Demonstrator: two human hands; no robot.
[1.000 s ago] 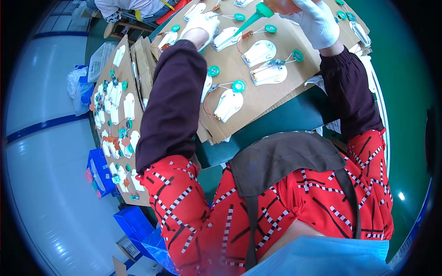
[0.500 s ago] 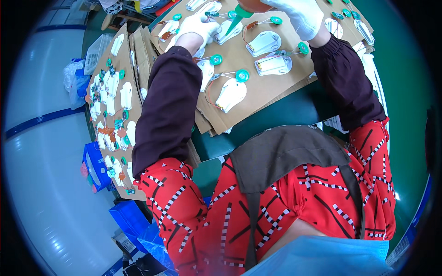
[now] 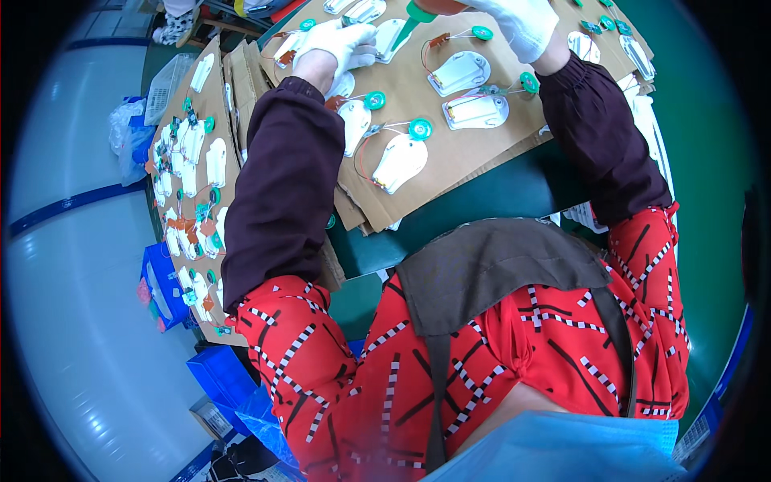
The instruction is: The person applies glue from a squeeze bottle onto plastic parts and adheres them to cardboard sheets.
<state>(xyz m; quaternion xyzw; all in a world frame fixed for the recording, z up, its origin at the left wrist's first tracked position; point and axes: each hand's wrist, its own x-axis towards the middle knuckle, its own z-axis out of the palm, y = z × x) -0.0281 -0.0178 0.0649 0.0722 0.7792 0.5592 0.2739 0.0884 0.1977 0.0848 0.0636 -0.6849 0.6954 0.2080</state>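
Cardboard (image 3: 450, 163) under white casings (image 3: 399, 165), right hand (image 3: 518, 24) grasping top-cropped green-nozzled bottle (image 3: 438, 6), left hand (image 3: 337, 44), grip unclear

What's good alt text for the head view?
A gloved right hand holds a reddish bottle, its green nozzle pointing down over cardboard spread with white pieces and wired green discs; the gloved left hand is nearby.

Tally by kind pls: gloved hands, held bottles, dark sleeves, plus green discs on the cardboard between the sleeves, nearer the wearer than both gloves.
Gloved hands: 2 (left hand, right hand)
Held bottle, green nozzle: 1
Dark sleeves: 2
Green discs in that area: 3
Total: 8
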